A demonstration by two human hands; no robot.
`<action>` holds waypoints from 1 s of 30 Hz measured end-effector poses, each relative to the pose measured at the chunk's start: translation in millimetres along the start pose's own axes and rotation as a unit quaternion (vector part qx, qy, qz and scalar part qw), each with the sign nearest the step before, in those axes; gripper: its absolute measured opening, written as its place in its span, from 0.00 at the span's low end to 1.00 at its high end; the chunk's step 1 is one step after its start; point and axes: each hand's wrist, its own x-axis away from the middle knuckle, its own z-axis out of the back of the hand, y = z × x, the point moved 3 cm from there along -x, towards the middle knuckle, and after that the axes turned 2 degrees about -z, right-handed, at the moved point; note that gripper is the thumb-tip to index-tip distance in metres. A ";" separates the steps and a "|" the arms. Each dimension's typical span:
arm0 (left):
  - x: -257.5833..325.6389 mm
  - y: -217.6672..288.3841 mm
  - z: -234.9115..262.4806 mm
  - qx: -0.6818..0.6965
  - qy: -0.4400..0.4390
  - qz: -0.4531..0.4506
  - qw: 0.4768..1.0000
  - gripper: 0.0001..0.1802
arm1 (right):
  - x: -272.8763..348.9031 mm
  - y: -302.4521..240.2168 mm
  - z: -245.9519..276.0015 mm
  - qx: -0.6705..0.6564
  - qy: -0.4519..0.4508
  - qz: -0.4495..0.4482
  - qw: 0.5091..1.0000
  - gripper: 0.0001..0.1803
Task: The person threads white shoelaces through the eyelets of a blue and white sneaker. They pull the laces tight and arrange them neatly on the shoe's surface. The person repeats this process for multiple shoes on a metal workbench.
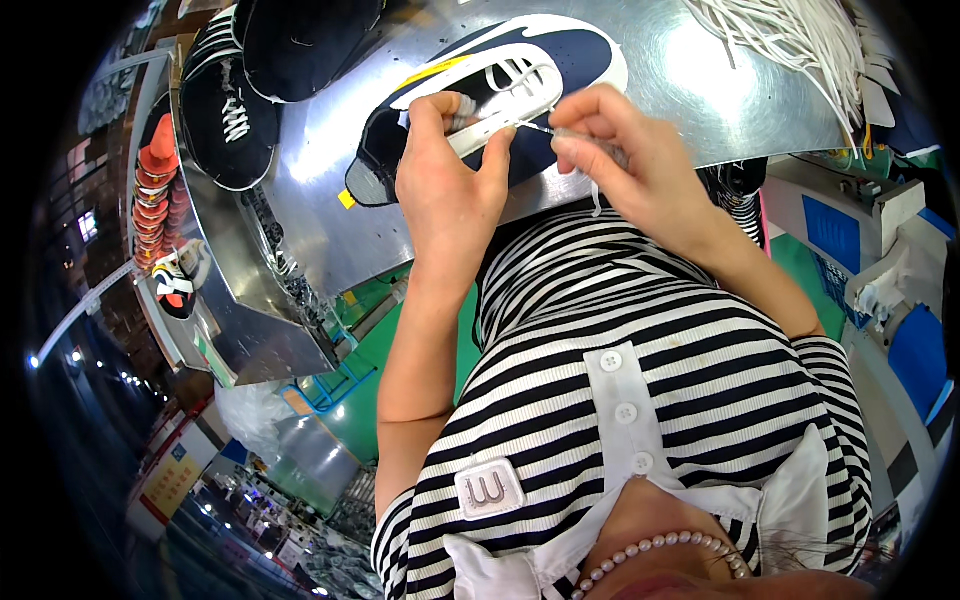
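- The left hand reaches up from the lower middle, thumb and fingers curled and gripping the near side of the shoe by its white side panel; the forefinger is bent over the lacing area.
- The right hand comes in from the right, thumb and forefinger pressed together on a thin white lace, pinching it close to the shoe's eyelets; the other fingers are folded loosely behind.
- The lace runs taut from that pinch leftward to the shoe, and a short loose end hangs below the right hand.
- The shoe is dark blue with white panels and a yellow strip, lying on its side on the metal table, toe pointing up and right, heel toward the lower left; some white lacing already crosses its front.
- A bundle of white laces lies on the table at the upper right, well apart from the hands.
- Two black shoes sit at the table's upper left, one with white laces.
- Beyond the table's left edge stands a stack of orange forms, with another shoe, white, black and orange, below it.
- The person's striped shirt fills the lower middle.
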 end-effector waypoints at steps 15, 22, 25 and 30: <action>0.2 -5.7 1.8 -0.017 -0.037 -0.080 0.996 0.09 | -13.8 26.7 -3.4 -0.013 -0.034 -0.110 0.993 0.08; 12.9 -4.1 -5.7 -0.012 -0.046 -0.203 0.978 0.08 | -22.1 24.3 -21.8 -0.047 -0.016 -0.145 0.988 0.09; 14.9 -11.7 -5.2 -0.017 -0.053 -0.197 0.979 0.13 | -21.8 22.8 -22.8 0.051 -0.024 -0.123 0.991 0.10; 21.0 -9.0 -3.1 -0.050 0.005 -0.283 0.958 0.18 | -5.8 -0.3 46.2 0.187 -0.040 -0.094 0.977 0.09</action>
